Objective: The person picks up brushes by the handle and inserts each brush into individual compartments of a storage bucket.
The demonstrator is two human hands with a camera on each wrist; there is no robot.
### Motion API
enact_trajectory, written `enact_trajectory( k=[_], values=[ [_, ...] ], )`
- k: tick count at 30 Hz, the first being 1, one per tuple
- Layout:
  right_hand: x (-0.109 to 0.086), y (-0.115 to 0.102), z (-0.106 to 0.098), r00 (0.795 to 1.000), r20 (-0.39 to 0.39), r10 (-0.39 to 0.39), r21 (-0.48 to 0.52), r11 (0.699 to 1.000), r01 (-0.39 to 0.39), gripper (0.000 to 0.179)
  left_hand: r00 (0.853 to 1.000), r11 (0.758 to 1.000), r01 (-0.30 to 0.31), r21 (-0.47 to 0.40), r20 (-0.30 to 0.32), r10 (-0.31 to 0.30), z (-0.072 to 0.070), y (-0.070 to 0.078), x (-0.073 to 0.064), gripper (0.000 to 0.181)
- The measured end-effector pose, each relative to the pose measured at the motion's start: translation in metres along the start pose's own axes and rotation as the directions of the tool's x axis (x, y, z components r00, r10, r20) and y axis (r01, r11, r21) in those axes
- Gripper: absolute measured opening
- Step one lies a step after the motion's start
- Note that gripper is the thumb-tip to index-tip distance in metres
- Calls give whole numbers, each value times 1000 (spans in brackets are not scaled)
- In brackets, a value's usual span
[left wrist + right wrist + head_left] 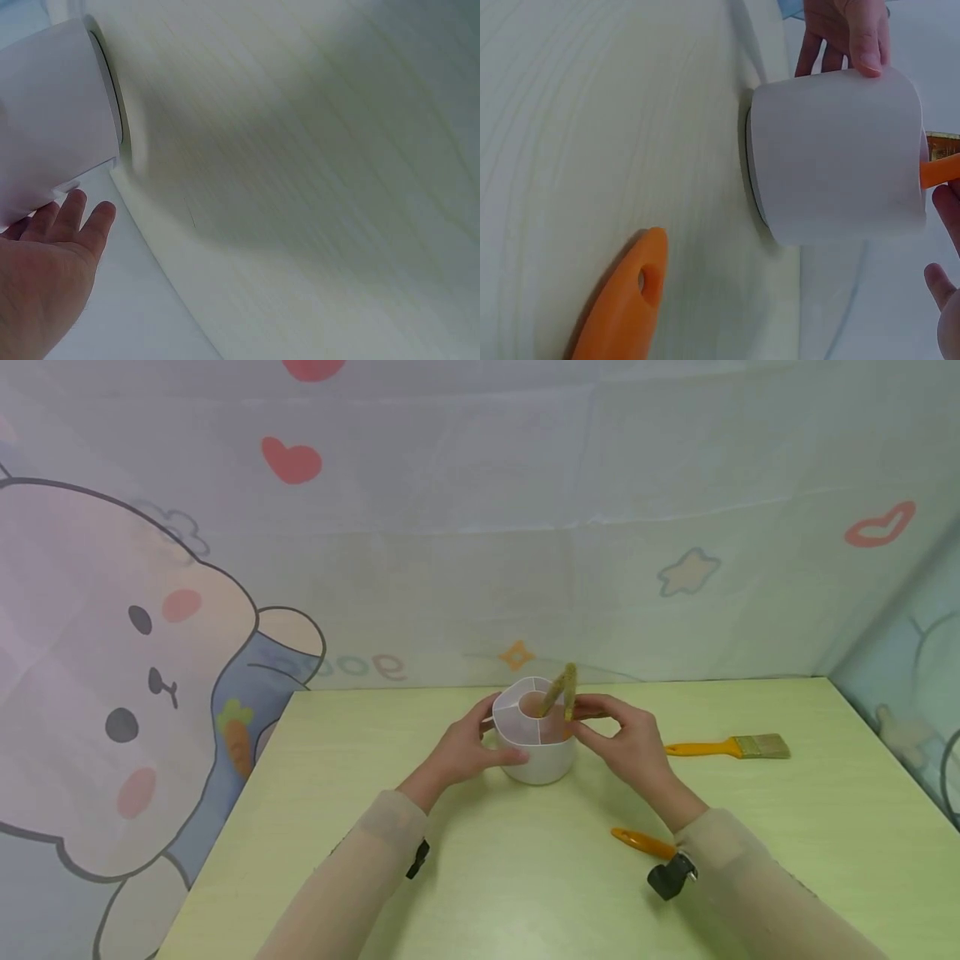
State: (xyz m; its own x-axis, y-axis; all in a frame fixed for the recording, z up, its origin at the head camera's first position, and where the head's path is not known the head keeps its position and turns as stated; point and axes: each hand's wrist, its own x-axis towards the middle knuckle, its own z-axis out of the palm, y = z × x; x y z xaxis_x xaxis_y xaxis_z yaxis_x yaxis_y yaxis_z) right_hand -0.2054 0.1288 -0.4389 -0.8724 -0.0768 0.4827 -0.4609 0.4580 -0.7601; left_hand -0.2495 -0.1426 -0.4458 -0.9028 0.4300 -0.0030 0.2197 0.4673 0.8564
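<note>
A white round desk organizer [536, 762] with several compartments stands upright on the table. My left hand [470, 747] holds its left side, thumb on the front wall and fingers around the back; the left wrist view shows those fingers [71, 217] along the wall. Two bristle heads rise above the organizer: one paintbrush [553, 693] leans, another paintbrush [570, 681] stands nearly upright at the right rim. At that rim my right hand [626, 735] pinches the upright paintbrush, whose orange part [939, 172] shows in the right wrist view. Its lower end is hidden inside the organizer.
A paintbrush with an orange handle [701, 748] lies to the right, bristles pointing right. Nearer, another orange handle [641, 842] lies partly under my right forearm. A printed cloth [465, 568] hangs behind the table's back edge.
</note>
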Motion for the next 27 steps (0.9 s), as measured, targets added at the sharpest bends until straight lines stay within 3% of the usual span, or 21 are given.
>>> enact_trajectory(
  k=[4,7,12,15,19,27],
  values=[
    [-2,2,2,999,35,-29,-45,999,30,37,1000,1000,-2,-2,0,2,1,0,0,97],
    [-3,4,5,994,41,-105,-100,989,109,36,1000,1000,-4,0,0,4,1,0,0,96],
    [-4,7,10,954,47,-295,-211,931,298,37,1000,1000,-7,2,2,7,0,-1,-1,96],
    [-5,8,11,931,59,-359,-263,895,362,37,1000,1000,-6,4,6,6,0,-1,-1,97],
    [-6,6,11,925,88,-371,-295,877,380,38,1000,1000,-11,8,6,11,0,-1,-1,96],
    [-6,5,9,925,111,-362,-312,871,379,39,1000,1000,-23,2,1,23,0,-1,0,96]
  ],
)
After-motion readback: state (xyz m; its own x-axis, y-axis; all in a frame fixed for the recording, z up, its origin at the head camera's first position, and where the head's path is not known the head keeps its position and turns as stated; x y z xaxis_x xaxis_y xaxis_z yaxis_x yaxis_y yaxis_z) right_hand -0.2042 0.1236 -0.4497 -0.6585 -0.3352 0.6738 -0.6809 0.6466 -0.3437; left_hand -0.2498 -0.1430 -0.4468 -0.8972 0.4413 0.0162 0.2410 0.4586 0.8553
